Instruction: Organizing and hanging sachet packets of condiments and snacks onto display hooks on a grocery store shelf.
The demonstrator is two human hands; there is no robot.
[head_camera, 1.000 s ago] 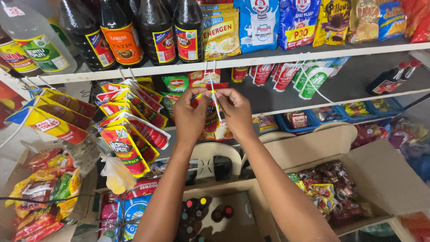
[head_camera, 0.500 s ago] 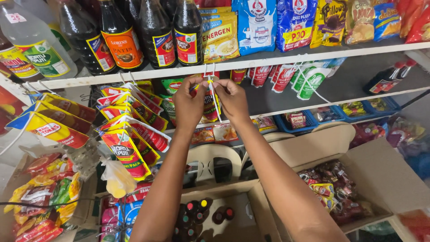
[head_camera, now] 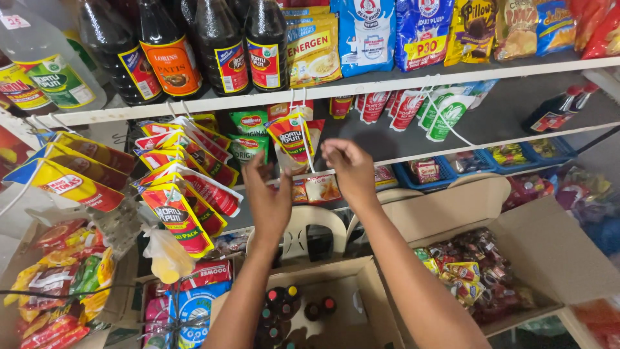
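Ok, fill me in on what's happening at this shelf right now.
A person stands at a small shop's shelves with both arms raised. The right hand pinches a white string that hangs from the white shelf edge, beside a red and yellow sauce pouch dangling there. The left hand is open just below the pouch, not gripping anything. Dark sauce bottles stand on the shelf above, more pouches hang to the left, and an open cardboard box of small bottles sits below.

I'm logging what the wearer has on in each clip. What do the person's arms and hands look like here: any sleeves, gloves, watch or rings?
Both forearms are bare up to the frame edge: no sleeves show. The left hand and right hand wear no gloves, and no watch, bracelet or ring is visible on either.
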